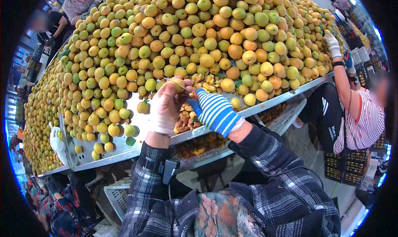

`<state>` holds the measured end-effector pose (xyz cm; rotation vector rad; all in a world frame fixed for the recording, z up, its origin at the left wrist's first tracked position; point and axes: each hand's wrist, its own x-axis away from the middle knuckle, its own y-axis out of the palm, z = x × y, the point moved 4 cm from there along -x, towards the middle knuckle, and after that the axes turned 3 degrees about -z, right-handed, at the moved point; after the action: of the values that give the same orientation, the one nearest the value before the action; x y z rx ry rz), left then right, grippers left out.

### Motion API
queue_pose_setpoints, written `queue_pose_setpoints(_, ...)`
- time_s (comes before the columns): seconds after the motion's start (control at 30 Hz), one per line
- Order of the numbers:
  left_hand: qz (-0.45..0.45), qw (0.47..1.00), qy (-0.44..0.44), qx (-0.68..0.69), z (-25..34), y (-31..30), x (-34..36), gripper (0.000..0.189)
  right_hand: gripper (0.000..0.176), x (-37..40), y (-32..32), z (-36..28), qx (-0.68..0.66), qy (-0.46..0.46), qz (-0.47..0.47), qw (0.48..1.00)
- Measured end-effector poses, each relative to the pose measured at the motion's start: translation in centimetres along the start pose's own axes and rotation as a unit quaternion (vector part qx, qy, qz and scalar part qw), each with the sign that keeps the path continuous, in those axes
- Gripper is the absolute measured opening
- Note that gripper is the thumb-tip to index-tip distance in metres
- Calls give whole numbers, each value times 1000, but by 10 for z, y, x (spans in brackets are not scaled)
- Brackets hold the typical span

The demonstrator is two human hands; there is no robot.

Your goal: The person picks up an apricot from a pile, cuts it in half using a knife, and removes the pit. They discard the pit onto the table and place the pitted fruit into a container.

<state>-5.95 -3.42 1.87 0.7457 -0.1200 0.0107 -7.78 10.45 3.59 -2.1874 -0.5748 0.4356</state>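
Note:
Near the table's front edge, my left hand (166, 102), in a pale glove with bare-looking fingertips, is closed on a yellow-green apricot (177, 84). My right hand (215, 110), in a blue-and-white striped glove, is wrapped round a small knife (191, 95), whose thin blade is at the fruit. Just beyond my hands lie yellow fruit pieces (207, 83). Brown pits (186, 119) lie between my wrists on the metal table (137, 108). A large heap of whole apricots (199, 30) rises behind.
At the right sits a person in a striped shirt (360, 121), one white-gloved hand (332, 44) on the heap. More people are at the upper left and lower left. White crates (118, 197) stand below the table. A white bag (58, 143) lies at the left edge.

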Motion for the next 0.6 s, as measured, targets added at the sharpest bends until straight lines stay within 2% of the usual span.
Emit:
queue_pose_setpoints(0.03,2,997,43,-70,4,1,0,46,30,0,1,1,20,27,-41,999)
queue_pose_setpoints(0.07,11,982,68,-178,8,4,2,52,31,0,-2,-1,6,24,-38,999)
queue_pose_setpoints(0.17,43,972,112,-200,9,10,6,57,32,1,-2,0,16,19,-35,999)
queue_pose_setpoints(0.23,55,974,116,-187,5,7,5,58,31,1,-1,1,17,27,-38,999)
queue_pose_setpoints(0.3,20,999,30,31,-8,-4,-3,60,31,1,1,2,18,36,-40,998)
queue_pose_setpoints(0.33,33,999,-23,28,-16,-9,-3,62,29,1,2,3,14,21,-20,999)
queue_pose_setpoints(0.43,83,996,-38,-8,-18,-3,2,58,28,2,5,5,20,-17,5,1000)
queue_pose_setpoints(0.47,75,997,-21,11,-18,-4,1,49,28,2,4,3,25,-6,-5,1000)
queue_pose_setpoints(0.5,75,997,-22,11,-18,-4,0,49,28,1,4,2,31,4,-15,999)
queue_pose_setpoints(0.57,57,992,67,-94,-10,0,-1,42,28,1,8,1,24,14,-26,999)
queue_pose_setpoints(0.6,69,987,76,-120,-6,2,1,37,29,1,10,1,18,22,-37,999)
